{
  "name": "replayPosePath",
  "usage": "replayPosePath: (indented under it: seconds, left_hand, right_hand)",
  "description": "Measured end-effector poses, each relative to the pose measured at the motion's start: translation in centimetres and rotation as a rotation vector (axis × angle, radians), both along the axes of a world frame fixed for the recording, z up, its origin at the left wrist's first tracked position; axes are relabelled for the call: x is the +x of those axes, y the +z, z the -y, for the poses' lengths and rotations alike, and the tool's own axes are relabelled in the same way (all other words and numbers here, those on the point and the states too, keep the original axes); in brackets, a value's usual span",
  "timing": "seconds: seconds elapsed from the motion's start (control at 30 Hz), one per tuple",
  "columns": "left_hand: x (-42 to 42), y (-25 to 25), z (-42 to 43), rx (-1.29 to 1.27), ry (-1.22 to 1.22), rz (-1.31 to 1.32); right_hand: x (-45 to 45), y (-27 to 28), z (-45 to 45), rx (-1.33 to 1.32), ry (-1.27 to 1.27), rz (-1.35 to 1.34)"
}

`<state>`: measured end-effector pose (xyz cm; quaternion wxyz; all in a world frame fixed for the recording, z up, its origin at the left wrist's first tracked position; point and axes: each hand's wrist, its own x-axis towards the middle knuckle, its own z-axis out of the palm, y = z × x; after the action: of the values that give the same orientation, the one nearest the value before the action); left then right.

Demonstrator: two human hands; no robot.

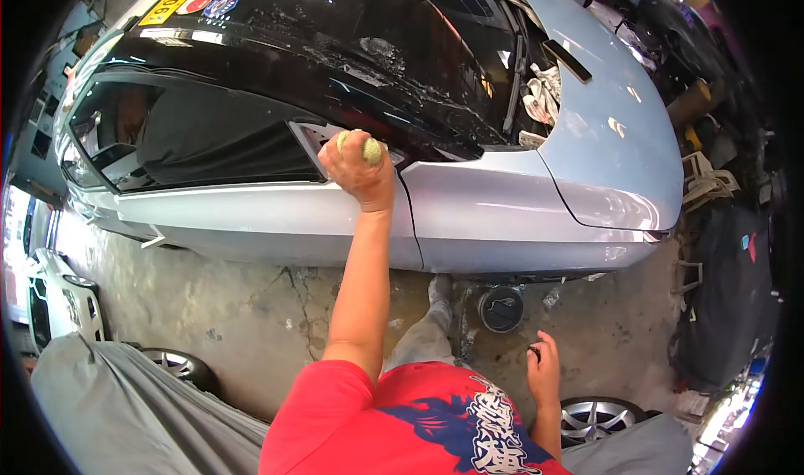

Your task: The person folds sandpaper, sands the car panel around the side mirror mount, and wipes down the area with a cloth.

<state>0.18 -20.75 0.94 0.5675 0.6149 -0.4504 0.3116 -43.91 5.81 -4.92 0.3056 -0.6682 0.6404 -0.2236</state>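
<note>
My left hand (360, 169) is closed around a yellow-green sponge-like wad (372, 150), of which only parts show between the fingers. It is raised at the front corner of the side window (201, 136) of a silver-blue car (494, 195). Whether the wad touches the car I cannot tell. White wet streaks and foam mark the dark windscreen (377, 56). Low on the right, away from the car, my right hand (544, 370) has its fingers curled at a small dark object (534, 351), too small to name.
A black bucket (501, 309) stands on the concrete floor beside my foot (440, 289). Loose wheels (180, 366) and grey covers (126, 408) lie behind me. Crumpled paper (543, 94) and a dark flat bar (567, 61) rest near the bonnet (611, 132). A pale chair (708, 178) stands right.
</note>
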Motion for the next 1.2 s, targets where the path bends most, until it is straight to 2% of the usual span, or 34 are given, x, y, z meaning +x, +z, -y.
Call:
replayPosePath:
  seconds: [0.2,0.37,0.47,0.5,0.63,0.77,0.9,1.0,1.13,1.2]
  left_hand:
    - [-0.7,-3.1,-2.3,0.081,-0.081,0.164]
    - [0.9,-3.5,-6.3,0.329,-0.347,0.215]
    - [0.6,-0.5,-4.9,0.067,-0.17,0.045]
    - [0.0,0.7,-4.6,0.137,-0.074,0.003]
    - [-3.0,-2.3,-2.4,0.177,0.005,0.114]
    - [-2.0,-4.4,-4.0,0.244,-0.105,0.259]
    - [0.5,-5.1,-7.1,0.381,-0.326,0.55]
    - [0.4,-5.0,-8.8,0.521,-0.363,0.478]
    - [-4.4,-6.8,-11.7,0.606,-0.687,0.106]
    - [-8.8,-4.7,-10.9,0.565,-0.8,0.054]
  right_hand:
    - [1.9,-0.8,0.3,0.046,0.022,0.077]
    - [2.9,-0.4,-0.6,0.062,0.018,0.107]
    - [1.1,-3.3,-1.9,-0.025,0.01,0.086]
    - [0.9,-3.3,-2.4,-0.014,-0.016,0.084]
    - [1.4,-1.8,-4.2,0.082,-0.134,0.09]
    - [1.6,-2.5,-5.6,0.061,-0.126,0.091]
    - [2.2,-2.9,-5.5,-0.004,-0.078,0.095]
    - [2.3,-2.7,-6.2,-0.064,-0.121,0.121]
    - [1.5,-3.7,-8.1,-0.088,-0.217,0.118]
    - [1.2,-4.2,-9.6,-0.084,-0.261,0.122]
